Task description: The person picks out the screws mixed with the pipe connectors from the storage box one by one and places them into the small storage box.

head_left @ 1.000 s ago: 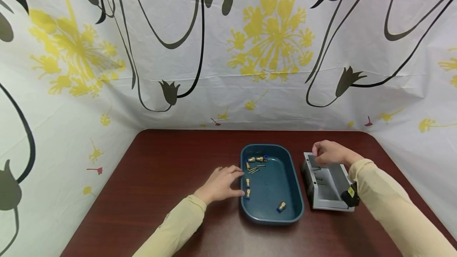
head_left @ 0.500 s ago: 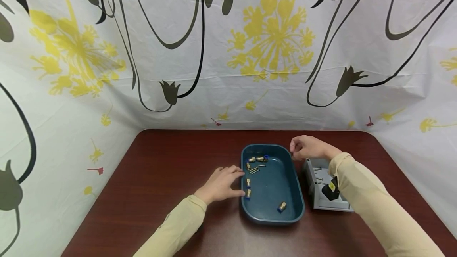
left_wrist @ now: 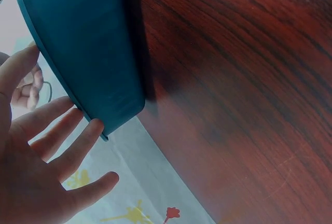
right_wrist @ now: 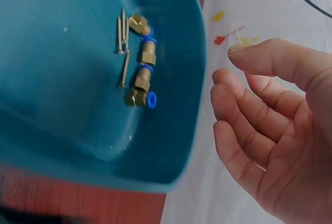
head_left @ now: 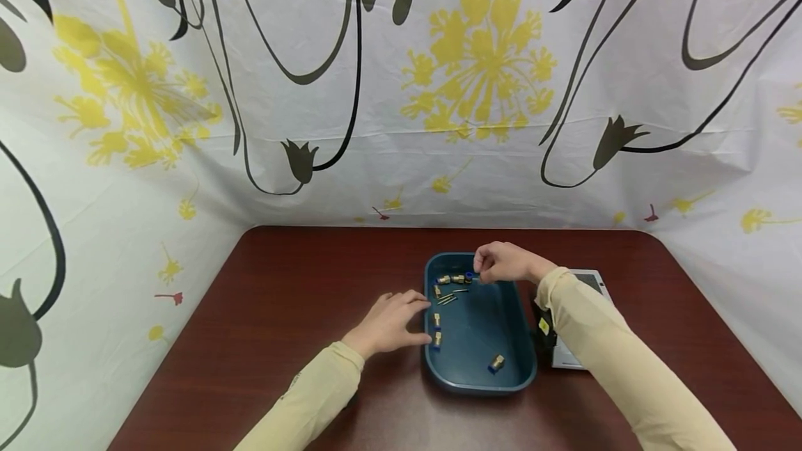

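In the head view a blue plastic tray stands on the table, holding several brass push-in fittings with blue collars. Screws lie among the fittings near its far left corner. My left hand has spread fingers, with fingertips at the tray's left rim; the left wrist view shows them touching its outer edge. Over the tray's far right corner hovers my right hand, fingers loosely bent. In the right wrist view its thumb stands apart from the bent fingers, and nothing shows between them.
Right of the tray is a grey open box, mostly covered by the right forearm and a black wrist camera. The reddish-brown table ends at a white patterned cloth behind.
My right hand has moved left from above the grey box to the tray's far right corner. The left hand stays at the tray's rim. The tray's contents look the same.
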The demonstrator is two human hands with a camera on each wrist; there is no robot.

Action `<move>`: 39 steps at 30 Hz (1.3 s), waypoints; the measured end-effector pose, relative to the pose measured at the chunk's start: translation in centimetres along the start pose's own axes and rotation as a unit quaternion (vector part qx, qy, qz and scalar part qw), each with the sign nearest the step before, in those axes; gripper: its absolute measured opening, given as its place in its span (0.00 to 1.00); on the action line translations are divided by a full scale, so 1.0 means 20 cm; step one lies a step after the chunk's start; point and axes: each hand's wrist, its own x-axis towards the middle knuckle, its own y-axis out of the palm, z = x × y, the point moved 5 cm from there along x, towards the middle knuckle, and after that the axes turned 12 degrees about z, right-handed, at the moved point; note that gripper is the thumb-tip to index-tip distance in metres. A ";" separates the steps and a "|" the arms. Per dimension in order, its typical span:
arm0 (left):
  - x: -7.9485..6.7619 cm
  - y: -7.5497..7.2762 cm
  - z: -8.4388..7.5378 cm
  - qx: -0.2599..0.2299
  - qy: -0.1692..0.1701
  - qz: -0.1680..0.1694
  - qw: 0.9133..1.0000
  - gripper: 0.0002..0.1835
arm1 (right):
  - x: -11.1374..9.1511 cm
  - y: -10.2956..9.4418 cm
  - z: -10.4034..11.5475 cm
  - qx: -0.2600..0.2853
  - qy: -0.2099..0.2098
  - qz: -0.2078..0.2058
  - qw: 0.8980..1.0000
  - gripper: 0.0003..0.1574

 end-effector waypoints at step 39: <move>0.00 0.00 0.01 -0.002 0.008 0.001 1.000 0.31 | 0.38 0.22 -0.14 -0.020 0.029 -0.055 0.998 0.07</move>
